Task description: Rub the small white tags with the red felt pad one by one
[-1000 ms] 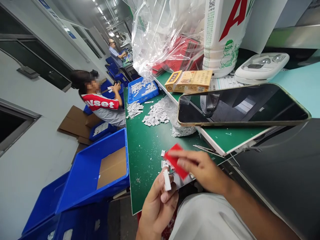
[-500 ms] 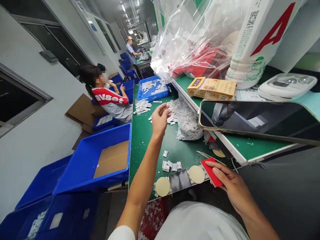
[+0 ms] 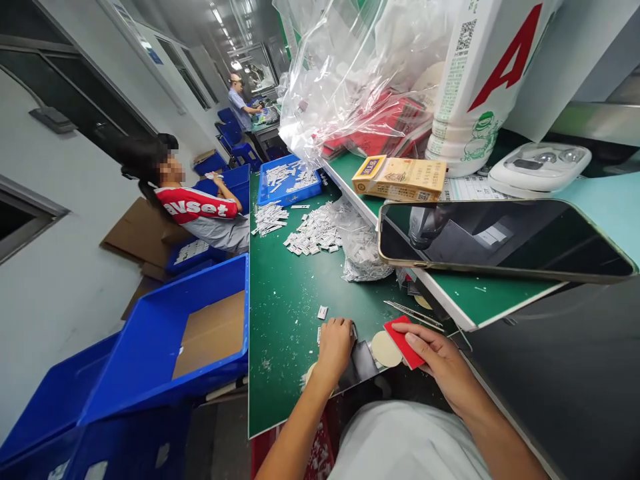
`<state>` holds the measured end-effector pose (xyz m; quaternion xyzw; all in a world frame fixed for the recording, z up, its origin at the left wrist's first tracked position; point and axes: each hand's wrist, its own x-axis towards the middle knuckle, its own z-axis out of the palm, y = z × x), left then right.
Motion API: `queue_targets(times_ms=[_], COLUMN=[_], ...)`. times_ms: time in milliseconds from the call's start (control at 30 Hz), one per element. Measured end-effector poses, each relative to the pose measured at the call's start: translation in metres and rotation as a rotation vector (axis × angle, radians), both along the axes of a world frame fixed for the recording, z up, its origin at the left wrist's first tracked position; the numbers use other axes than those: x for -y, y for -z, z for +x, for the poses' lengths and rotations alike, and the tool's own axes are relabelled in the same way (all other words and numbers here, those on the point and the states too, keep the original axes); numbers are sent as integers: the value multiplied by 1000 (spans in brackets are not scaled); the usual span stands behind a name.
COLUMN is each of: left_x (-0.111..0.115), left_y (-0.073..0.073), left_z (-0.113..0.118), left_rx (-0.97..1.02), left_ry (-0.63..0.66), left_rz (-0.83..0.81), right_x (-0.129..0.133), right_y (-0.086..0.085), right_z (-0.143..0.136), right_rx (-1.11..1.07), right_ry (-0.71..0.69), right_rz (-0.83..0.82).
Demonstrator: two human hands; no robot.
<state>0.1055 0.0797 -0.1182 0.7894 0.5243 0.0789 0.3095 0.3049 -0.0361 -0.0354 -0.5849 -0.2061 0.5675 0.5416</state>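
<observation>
My right hand (image 3: pixel 440 350) grips a flat red square piece (image 3: pixel 406 341) between thumb and fingers, above the table's front edge. Curled down at the near edge, my left hand (image 3: pixel 336 347) covers several small white plastic pieces; what lies under its fingers is hidden. One loose white piece (image 3: pixel 323 312) lies just beyond that hand. Between the hands are a dark grey rectangular sheet (image 3: pixel 364 361) and a pale yellow disc (image 3: pixel 387 349). A second disc is partly hidden by my left wrist. Behind the red piece lies a slim craft knife (image 3: pixel 413 315).
A heap of white pieces (image 3: pixel 315 230) and a clear bag of them (image 3: pixel 364 253) lie farther back, near a blue tray (image 3: pixel 290 199). A phone (image 3: pixel 500 240) overhangs the raised shelf at right. Blue bins (image 3: pixel 165 333) stand left. A co-worker (image 3: pixel 200 207) sits beyond them.
My left hand has come back from the heap of white pieces to the small pieces at the near edge. My right hand still holds the red piece. The view has shifted slightly.
</observation>
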Motion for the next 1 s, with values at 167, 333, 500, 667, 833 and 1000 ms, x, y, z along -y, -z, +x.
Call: queue_targets(times_ms=[167, 333, 500, 667, 833, 1000], left_x=[-19, -4, 53, 86, 81, 80], left_y=[-1, -34, -74, -97, -125, -144], left_z=[-8, -14, -18, -12, 0, -1], left_rx=[132, 445, 692, 817, 1251, 1479], left_ry=[-31, -167, -279, -387, -767, -782], left_rz=[0, 114, 380, 539, -120, -940], right_x=[-1, -2, -10, -23, -22, -13], right_y=[-7, -14, -35, -54, -60, -61], right_z=[-2, -7, -24, -29, -29, -27], right_rx=[-42, -42, -58, 130, 248, 246], right_ry=[-21, 34, -339, -203, -94, -521], right_rz=[38, 73, 367, 453, 484, 848])
